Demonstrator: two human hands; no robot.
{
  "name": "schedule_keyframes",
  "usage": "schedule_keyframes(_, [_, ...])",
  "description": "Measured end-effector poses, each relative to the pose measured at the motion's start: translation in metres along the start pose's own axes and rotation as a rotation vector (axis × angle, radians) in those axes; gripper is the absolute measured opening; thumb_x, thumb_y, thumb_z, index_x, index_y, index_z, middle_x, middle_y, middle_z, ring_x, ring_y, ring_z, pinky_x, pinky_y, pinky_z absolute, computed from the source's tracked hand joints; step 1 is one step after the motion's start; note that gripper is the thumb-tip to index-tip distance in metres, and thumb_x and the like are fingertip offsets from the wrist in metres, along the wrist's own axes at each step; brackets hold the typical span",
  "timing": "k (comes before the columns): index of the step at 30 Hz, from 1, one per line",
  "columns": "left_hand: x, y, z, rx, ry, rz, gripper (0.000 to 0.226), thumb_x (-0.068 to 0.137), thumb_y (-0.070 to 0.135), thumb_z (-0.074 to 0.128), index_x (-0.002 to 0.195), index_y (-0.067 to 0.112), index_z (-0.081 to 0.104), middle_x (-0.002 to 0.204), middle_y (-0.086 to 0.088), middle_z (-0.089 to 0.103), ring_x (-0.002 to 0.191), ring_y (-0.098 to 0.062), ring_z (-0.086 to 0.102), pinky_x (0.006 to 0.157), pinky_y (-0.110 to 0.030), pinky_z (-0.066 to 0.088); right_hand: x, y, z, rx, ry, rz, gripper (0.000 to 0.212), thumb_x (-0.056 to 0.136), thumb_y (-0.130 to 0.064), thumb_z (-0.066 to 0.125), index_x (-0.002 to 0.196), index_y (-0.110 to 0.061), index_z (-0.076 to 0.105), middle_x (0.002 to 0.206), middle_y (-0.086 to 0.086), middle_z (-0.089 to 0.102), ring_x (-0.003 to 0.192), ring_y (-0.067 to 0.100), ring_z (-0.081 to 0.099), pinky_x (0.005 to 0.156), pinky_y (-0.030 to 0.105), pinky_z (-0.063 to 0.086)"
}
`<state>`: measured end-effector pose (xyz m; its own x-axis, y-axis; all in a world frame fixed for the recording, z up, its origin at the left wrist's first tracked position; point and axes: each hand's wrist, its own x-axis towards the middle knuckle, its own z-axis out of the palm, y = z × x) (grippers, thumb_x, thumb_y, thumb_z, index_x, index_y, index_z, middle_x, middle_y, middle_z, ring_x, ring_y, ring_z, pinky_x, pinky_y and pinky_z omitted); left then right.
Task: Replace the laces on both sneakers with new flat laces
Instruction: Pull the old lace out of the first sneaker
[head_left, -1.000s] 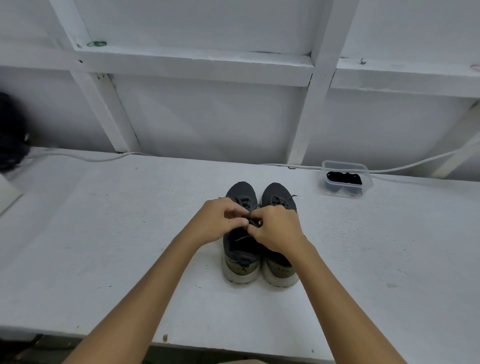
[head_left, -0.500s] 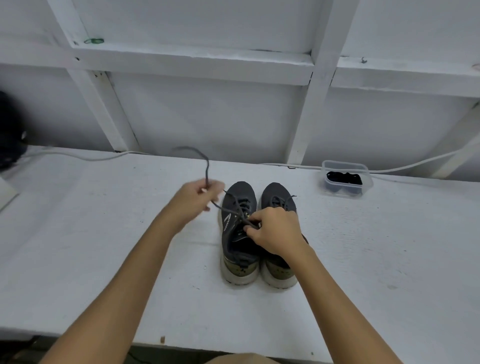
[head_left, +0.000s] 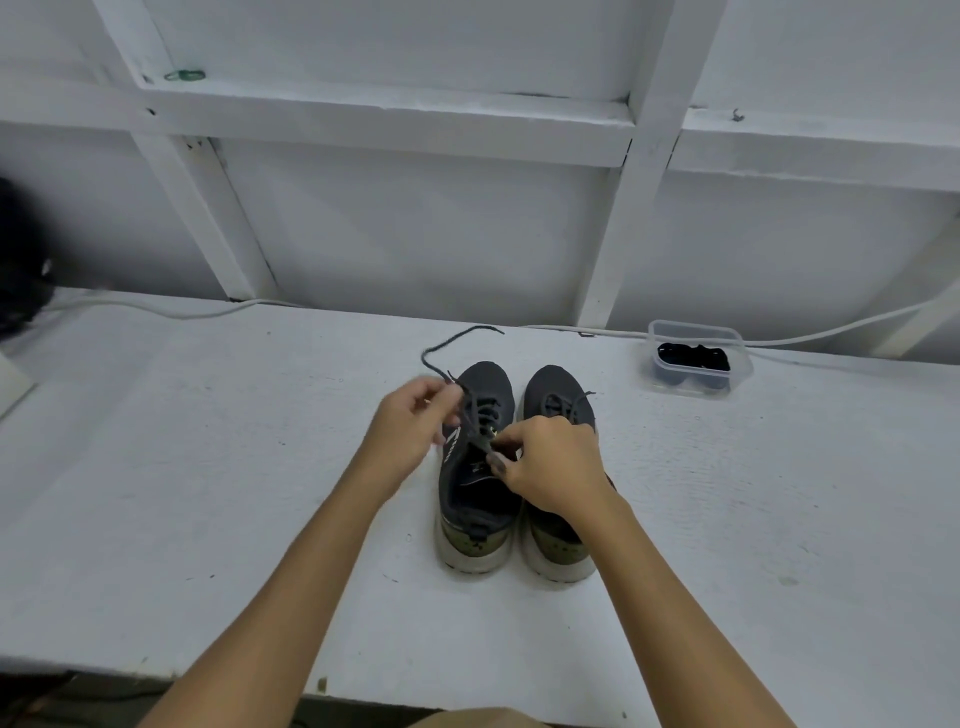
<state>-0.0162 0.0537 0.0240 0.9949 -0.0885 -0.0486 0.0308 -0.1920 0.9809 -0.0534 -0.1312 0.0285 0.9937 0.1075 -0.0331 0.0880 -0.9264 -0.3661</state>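
Holding: my left hand (head_left: 410, 434) pinches the dark lace (head_left: 470, 415) of the left sneaker (head_left: 475, 467), fingers curled round it just left of the shoe's toe.
Lace end: past my left fingers the free end arcs up and right toward the back of the table (head_left: 208, 467), a little above centre frame.
Right hand (head_left: 553, 462): fingers curled, thumb and forefinger pinching the same lace low over the left sneaker's tongue.
Sneakers: the pair stands side by side at centre frame, heels toward me, touching or nearly so; the right sneaker (head_left: 558, 395) is laced, and my right wrist covers its opening.
Container (head_left: 696, 358): clear plastic tub at right of centre near the wall, with something black inside; I cannot tell what.
Cable (head_left: 156, 309): white, running along the table's back edge.
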Motion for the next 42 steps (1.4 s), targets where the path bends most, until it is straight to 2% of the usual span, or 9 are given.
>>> schedule_keyframes(3, [-0.01,-0.013,0.006,0.19,-0.199,0.017,0.005,0.091,0.038,0.07,0.095,0.041,0.073,0.093,0.017,0.072,0.087,0.001,0.065,0.075,-0.017,0.05,-0.002,0.001,0.0,-0.008,0.005,-0.006,0.021,0.093,-0.049,0.059,0.102,-0.036,0.073,0.088,-0.01,0.073,0.093,0.017,0.066,0.084,0.037,0.043])
schedule_keyframes(8, [-0.009,-0.013,-0.001,0.221,-0.237,0.043,0.009,0.096,0.034,0.064,0.095,0.038,0.072,0.094,0.017,0.071,0.092,-0.002,0.065,0.08,-0.021,0.052,0.001,0.001,-0.002,-0.004,-0.007,-0.031,0.014,0.092,-0.048,0.061,0.096,-0.035,0.064,0.082,-0.015,0.061,0.094,0.018,0.065,0.084,0.037,0.042])
schedule_keyframes(12, [-0.007,-0.013,-0.005,0.054,-0.247,-0.099,0.028,0.102,0.014,0.049,0.113,0.034,0.064,0.094,0.009,0.073,0.094,-0.011,0.068,0.076,-0.024,0.056,0.002,-0.003,-0.004,-0.002,-0.027,-0.055,0.019,0.087,-0.055,0.067,0.101,-0.041,0.067,0.082,-0.016,0.06,0.093,0.016,0.062,0.086,0.039,0.041])
schedule_keyframes(17, [-0.013,-0.016,-0.013,0.136,-0.35,-0.021,0.042,0.093,0.002,0.061,0.121,0.033,0.059,0.102,0.014,0.071,0.097,-0.005,0.066,0.087,-0.019,0.052,0.006,-0.006,-0.005,0.048,0.037,-0.102,0.009,0.09,-0.034,0.065,0.093,-0.034,0.074,0.074,-0.009,0.067,0.073,0.015,0.058,0.066,0.028,0.038])
schedule_keyframes(23, [-0.014,-0.014,-0.006,0.232,-0.283,0.028,0.034,0.08,0.016,0.082,0.104,0.032,0.064,0.098,0.012,0.07,0.088,-0.004,0.067,0.075,-0.013,0.051,0.009,0.004,-0.002,0.173,0.021,-0.042,0.004,0.088,-0.031,0.063,0.086,-0.034,0.064,0.065,-0.019,0.052,0.063,0.004,0.05,0.06,0.026,0.037])
schedule_keyframes(28, [-0.016,-0.014,0.008,0.415,-0.15,0.106,0.024,0.076,0.025,0.082,0.081,0.034,0.06,0.078,0.011,0.068,0.069,-0.004,0.065,0.058,-0.011,0.046,0.009,0.009,-0.002,0.236,-0.033,-0.046,0.008,0.09,-0.032,0.061,0.086,-0.039,0.059,0.066,-0.02,0.054,0.065,-0.001,0.052,0.061,0.017,0.034])
schedule_keyframes(33, [-0.016,-0.012,0.012,0.464,-0.016,0.142,0.017,0.076,0.023,0.076,0.078,0.032,0.061,0.07,0.012,0.066,0.067,-0.005,0.062,0.06,-0.015,0.047,0.011,0.01,-0.007,0.24,-0.11,-0.053,0.008,0.089,-0.033,0.061,0.085,-0.036,0.055,0.076,-0.017,0.057,0.07,0.003,0.054,0.059,0.024,0.037])
schedule_keyframes(38, [-0.016,-0.011,0.016,0.281,0.09,0.005,0.012,0.087,0.021,0.066,0.083,0.032,0.062,0.078,0.012,0.067,0.071,0.001,0.061,0.06,-0.007,0.045,0.014,0.008,-0.012,0.245,-0.156,-0.07,0.008,0.08,-0.034,0.06,0.078,-0.03,0.055,0.079,-0.014,0.061,0.073,0.008,0.057,0.066,0.031,0.046])
schedule_keyframes(42, [-0.013,-0.006,0.016,-0.047,0.071,-0.181,0.011,0.097,0.018,0.055,0.089,0.021,0.061,0.073,0.013,0.07,0.068,0.004,0.063,0.058,-0.011,0.044,0.015,0.011,-0.018,0.463,-0.237,-0.039,0.014,0.074,-0.036,0.06,0.074,-0.022,0.056,0.072,-0.018,0.061,0.06,0.001,0.052,0.066,0.027,0.044])
